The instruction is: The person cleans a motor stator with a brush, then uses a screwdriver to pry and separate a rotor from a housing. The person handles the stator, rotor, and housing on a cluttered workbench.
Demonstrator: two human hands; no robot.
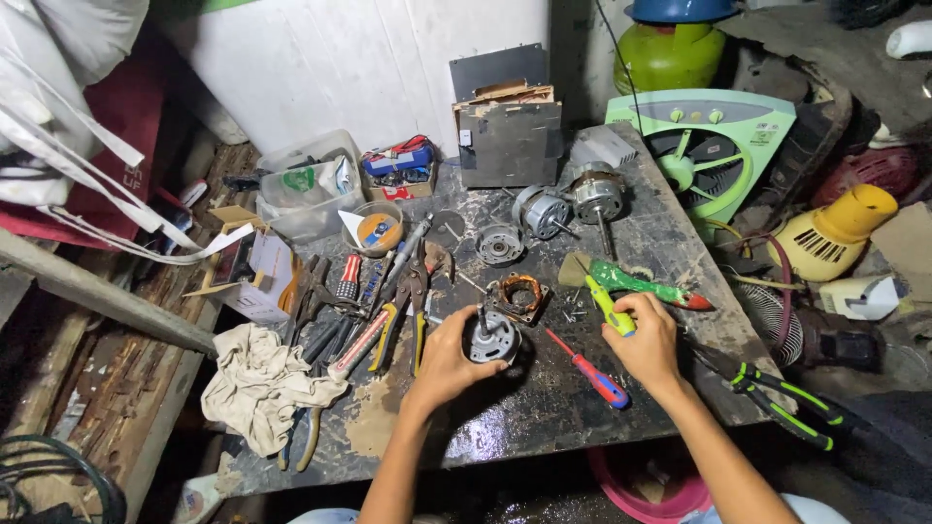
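My left hand (444, 364) grips a round silver motor part (490, 341) with a short shaft pointing up, resting on the dark workbench (544, 403). My right hand (647, 340) is closed on the yellow-green handle of a screwdriver (610, 308), whose tip points away from me. A red and blue screwdriver (587, 369) lies between my hands. Just beyond the motor part sits a stator with copper winding (517, 294).
Pliers and screwdrivers (374, 311) lie heaped at the left, beside a crumpled rag (260, 380). Other motor parts (568, 206) and a green-handled brush (646, 285) lie farther back. A green fan housing (714, 146) stands at the back right; green-handled pliers (786, 400) overhang the right edge.
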